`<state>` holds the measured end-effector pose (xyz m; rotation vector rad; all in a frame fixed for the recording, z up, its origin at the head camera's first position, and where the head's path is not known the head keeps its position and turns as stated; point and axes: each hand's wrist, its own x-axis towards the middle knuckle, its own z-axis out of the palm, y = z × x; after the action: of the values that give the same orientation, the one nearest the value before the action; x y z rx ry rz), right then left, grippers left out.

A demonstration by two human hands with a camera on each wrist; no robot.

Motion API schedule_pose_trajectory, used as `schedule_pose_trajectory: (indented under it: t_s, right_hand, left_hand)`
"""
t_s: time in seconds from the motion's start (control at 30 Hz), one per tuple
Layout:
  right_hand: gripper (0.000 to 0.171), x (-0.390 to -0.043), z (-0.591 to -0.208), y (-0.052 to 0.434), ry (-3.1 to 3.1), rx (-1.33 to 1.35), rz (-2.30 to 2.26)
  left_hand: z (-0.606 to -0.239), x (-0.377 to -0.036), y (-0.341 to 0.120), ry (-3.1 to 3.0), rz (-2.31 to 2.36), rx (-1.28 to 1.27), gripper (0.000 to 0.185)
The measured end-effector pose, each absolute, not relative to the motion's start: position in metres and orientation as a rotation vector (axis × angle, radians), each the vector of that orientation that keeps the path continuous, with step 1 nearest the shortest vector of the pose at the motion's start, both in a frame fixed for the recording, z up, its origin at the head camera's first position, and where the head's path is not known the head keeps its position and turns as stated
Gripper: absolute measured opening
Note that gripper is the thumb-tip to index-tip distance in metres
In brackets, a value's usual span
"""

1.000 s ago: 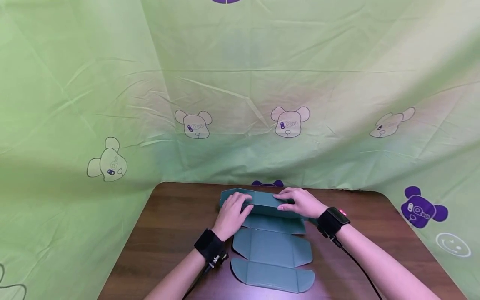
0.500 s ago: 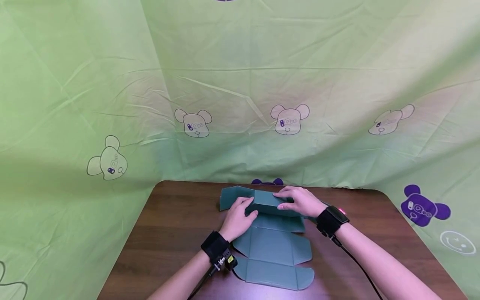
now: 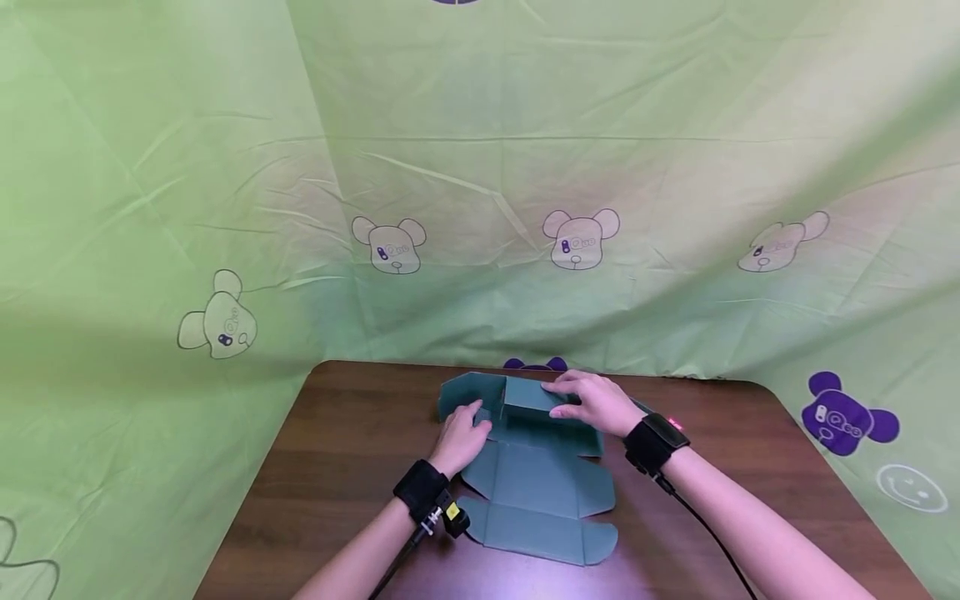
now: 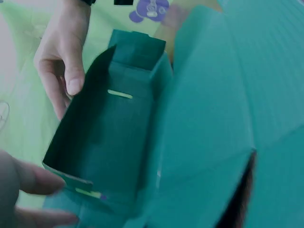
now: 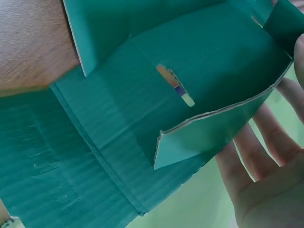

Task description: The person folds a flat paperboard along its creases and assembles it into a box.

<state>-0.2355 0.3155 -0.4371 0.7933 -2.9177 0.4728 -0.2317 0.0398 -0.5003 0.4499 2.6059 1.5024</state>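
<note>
A partly folded green cardboard box [image 3: 543, 475] lies on the table, its back wall raised and its front panels flat. My right hand [image 3: 596, 404] grips the top edge of that back wall, thumb on the inner side and fingers behind, as the right wrist view shows too. My left hand [image 3: 459, 440] is at the box's left end, fingers extended beside a small folded end flap [image 4: 71, 179]; whether they touch it I cannot tell. A larger side flap [image 3: 472, 392] stands up just beyond the left fingertips. Slots [image 5: 175, 85] show in the box's inner face.
The brown wooden table [image 3: 337, 467] extends to both sides of the box. A green curtain [image 3: 465, 317] with bear drawings hangs right behind its far edge. A small red tag [image 3: 675, 423] shows beyond my right wrist. Cables run from both wristbands.
My left hand has drawn away from the back wall's top and now reaches down at the left end. The left side flap stands more upright. My right hand keeps its grip.
</note>
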Motion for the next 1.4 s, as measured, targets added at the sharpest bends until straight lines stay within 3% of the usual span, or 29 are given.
schedule_pose_trajectory:
  t_s: [0.5,1.03,1.4]
  right_hand:
    - [0.049,-0.243,-0.431,0.312,-2.934,0.804,0.387]
    - [0.052,-0.240,-0.437,0.306,-2.877,0.852,0.215]
    - [0.051,-0.239,-0.437,0.309,-2.886,0.854,0.241]
  left_hand:
    - [-0.501,-0.237,0.052,2.282,1.800,0.501,0.053]
    - [-0.503,-0.234,0.050,2.351,1.753,0.480,0.052]
    - [-0.474,-0.248,0.026,2.845,1.696,0.593,0.037]
